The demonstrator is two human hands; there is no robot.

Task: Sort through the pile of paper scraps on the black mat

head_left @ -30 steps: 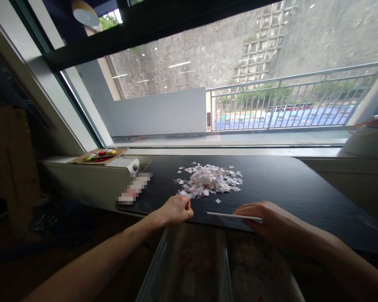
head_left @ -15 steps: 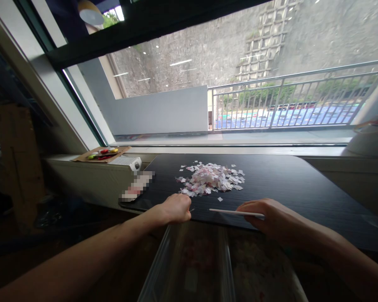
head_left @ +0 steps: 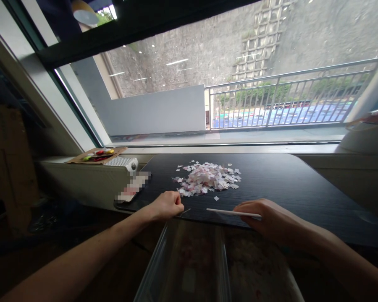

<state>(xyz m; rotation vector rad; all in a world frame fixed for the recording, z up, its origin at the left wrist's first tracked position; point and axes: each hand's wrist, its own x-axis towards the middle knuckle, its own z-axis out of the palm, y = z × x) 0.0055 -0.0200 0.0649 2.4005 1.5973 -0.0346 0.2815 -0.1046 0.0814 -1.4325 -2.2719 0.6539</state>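
Note:
My left hand (head_left: 167, 204) is closed at the table's near edge, with a thin pointed tool (head_left: 186, 210) sticking out of it to the right; its kind cannot be made out. In my right hand (head_left: 261, 213) a slim white stick (head_left: 222, 212) is gripped, its free end pointing left towards the tool's tip, with a gap between them. Just beyond both hands lies a loose heap of small white and pinkish paper squares (head_left: 208, 178) on the dark table (head_left: 271, 180). One single square (head_left: 216, 198) lies apart, nearer to me.
Below the table's near edge stand a clear plastic bin (head_left: 162, 256) and another container (head_left: 261, 264) to its right. A pixelated flat item (head_left: 134, 187) lies at the table's left edge. Further left, a cardboard piece (head_left: 78, 158) with colourful items rests on a radiator (head_left: 82, 176) below the window.
My left hand has moved left, away from the white stick, and more of the thin tool shows. My right hand holds almost still. The whole view has shifted slightly.

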